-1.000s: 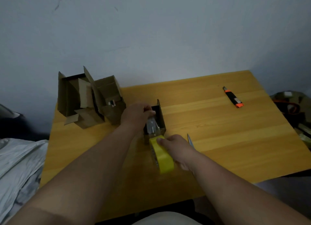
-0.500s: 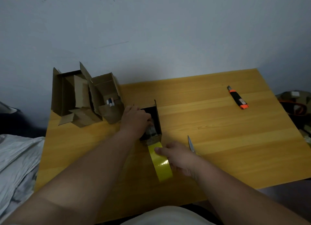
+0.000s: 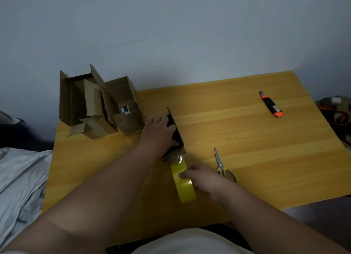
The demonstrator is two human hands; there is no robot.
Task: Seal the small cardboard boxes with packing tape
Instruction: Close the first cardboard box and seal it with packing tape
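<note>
Head: left hand [image 3: 158, 129] grips box [image 3: 175, 138]; right hand [image 3: 204, 179] grips tape roll [image 3: 183, 185]; no legible writing.

Yellow tape roll [image 3: 183, 183], brown boxes [image 3: 98, 105], orange-black knife [image 3: 271, 106].

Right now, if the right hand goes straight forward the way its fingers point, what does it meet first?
The right hand grips the yellow tape roll, fingers pointing up-left. Going on, it would probably first meet the near end of the small cardboard box held by the left hand; depth is unclear.
</note>
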